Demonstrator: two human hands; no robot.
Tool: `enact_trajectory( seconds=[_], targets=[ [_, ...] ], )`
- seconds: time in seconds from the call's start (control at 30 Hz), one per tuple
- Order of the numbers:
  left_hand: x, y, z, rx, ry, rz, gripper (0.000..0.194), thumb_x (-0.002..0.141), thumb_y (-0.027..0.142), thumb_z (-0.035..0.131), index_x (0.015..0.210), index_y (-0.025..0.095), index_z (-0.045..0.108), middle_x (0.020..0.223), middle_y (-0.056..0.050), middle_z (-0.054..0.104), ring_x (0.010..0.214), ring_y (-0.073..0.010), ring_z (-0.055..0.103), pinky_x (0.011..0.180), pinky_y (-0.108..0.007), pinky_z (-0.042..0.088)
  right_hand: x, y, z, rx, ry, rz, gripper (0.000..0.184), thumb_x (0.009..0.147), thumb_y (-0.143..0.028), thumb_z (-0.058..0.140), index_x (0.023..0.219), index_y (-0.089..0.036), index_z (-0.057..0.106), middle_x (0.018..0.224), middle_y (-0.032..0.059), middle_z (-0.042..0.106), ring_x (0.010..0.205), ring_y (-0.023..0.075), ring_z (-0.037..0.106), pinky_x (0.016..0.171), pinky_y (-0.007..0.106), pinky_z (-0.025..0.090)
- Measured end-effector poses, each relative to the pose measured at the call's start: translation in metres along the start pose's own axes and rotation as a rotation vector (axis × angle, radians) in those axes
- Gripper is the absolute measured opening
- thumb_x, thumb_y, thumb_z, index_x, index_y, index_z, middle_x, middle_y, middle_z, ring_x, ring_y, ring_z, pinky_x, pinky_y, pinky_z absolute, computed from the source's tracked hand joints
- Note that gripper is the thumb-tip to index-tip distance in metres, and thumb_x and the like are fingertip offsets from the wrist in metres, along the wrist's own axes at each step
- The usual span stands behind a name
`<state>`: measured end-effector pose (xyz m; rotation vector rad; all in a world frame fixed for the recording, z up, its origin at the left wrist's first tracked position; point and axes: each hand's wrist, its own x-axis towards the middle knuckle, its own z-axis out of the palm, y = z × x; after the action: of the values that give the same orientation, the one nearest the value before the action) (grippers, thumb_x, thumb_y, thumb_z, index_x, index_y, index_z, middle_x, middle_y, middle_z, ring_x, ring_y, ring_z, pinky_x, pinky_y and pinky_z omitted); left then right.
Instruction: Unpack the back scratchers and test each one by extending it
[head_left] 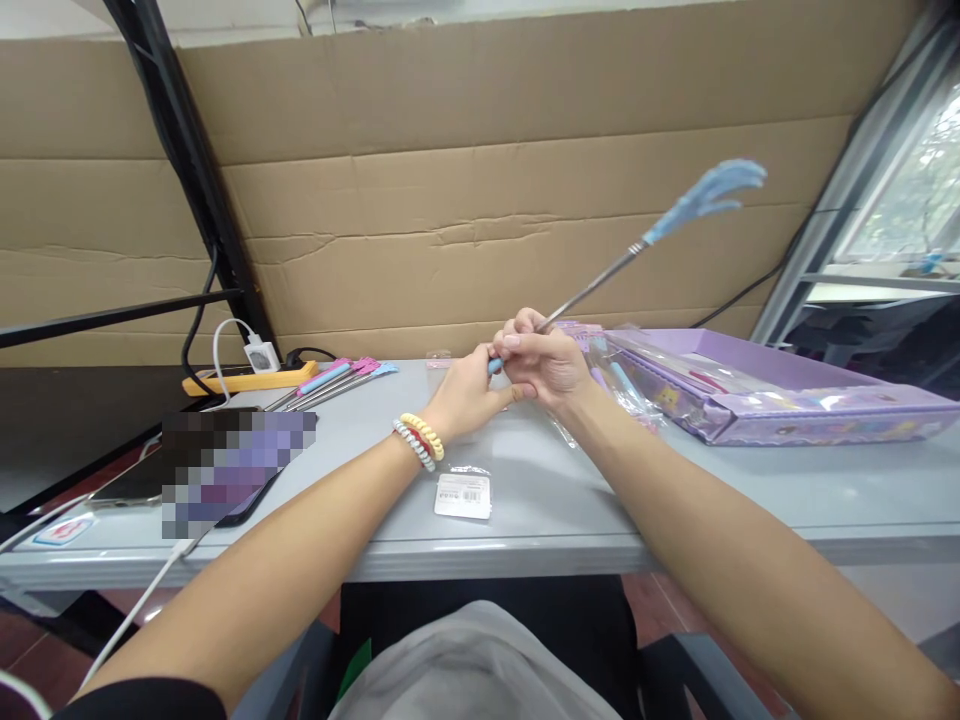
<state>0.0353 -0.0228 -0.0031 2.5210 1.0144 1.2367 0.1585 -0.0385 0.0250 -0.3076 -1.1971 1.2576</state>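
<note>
A blue back scratcher (592, 288) with a metal rod and a claw-shaped head is held up over the table, its head pointing to the upper right. My left hand (471, 388) is closed around its blue handle end. Just beside it, my right hand (546, 362) pinches the rod near the handle. Below my hands lies a white barcode label (463, 496), with clear plastic wrapping above it. More back scratchers (341, 380), pink and blue, lie in a bunch to the left. Packaged ones (619, 385) rest right of my right hand.
A purple open box (810, 432) stands at the right. Two devices, one a blurred-out screen (247, 460), lie on the left with white cables. Behind them are a yellow power strip (255, 382) and a black metal post (191, 170). Cardboard (480, 190) lines the back.
</note>
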Motion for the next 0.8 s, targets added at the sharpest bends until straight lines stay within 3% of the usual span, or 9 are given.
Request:
enact_trajectory(
  seconds=[0.13,0.43,0.6,0.8],
  targets=[
    [-0.001,0.005,-0.001,0.065,-0.019,-0.007,0.043,0.075,0.052,0.058,0.097,0.016,0.050,0.085,-0.004,0.063,0.075,-0.0188,0.057,0.062,-0.027,0.036,-0.002,-0.003,0.002,-0.021,0.025,-0.053,0.053,0.050,-0.006,0.069,0.051,-0.017,0.017,0.040,-0.0090,0.030,0.040,0.0048,0.035,0.043,0.021,0.033],
    [0.000,0.010,0.002,0.130,-0.080,0.002,0.030,0.081,0.047,0.050,0.091,0.019,0.054,0.070,-0.002,0.062,0.063,-0.0173,0.057,0.056,-0.026,0.035,-0.001,-0.001,0.005,-0.015,0.126,-0.070,0.058,0.052,-0.008,0.068,0.050,-0.017,0.011,0.037,-0.0095,0.018,0.032,0.0031,0.024,0.036,0.021,0.026],
    [0.001,0.004,0.004,0.225,-0.114,-0.003,0.037,0.084,0.051,0.043,0.091,0.017,0.057,0.068,-0.005,0.062,0.064,-0.0197,0.058,0.060,-0.028,0.039,0.000,0.001,0.011,0.020,0.246,-0.078,0.056,0.053,-0.008,0.064,0.052,-0.018,0.009,0.036,-0.0096,0.016,0.031,0.0028,0.019,0.033,0.021,0.022],
    [0.001,0.002,0.005,0.448,-0.073,-0.004,0.052,0.084,0.058,0.035,0.099,0.015,0.060,0.073,-0.011,0.062,0.070,-0.0258,0.060,0.065,-0.034,0.041,0.001,0.001,0.016,0.038,0.436,-0.065,0.048,0.053,-0.011,0.059,0.052,-0.019,0.012,0.036,-0.0095,0.016,0.031,0.0040,0.018,0.031,0.023,0.022]
  ],
)
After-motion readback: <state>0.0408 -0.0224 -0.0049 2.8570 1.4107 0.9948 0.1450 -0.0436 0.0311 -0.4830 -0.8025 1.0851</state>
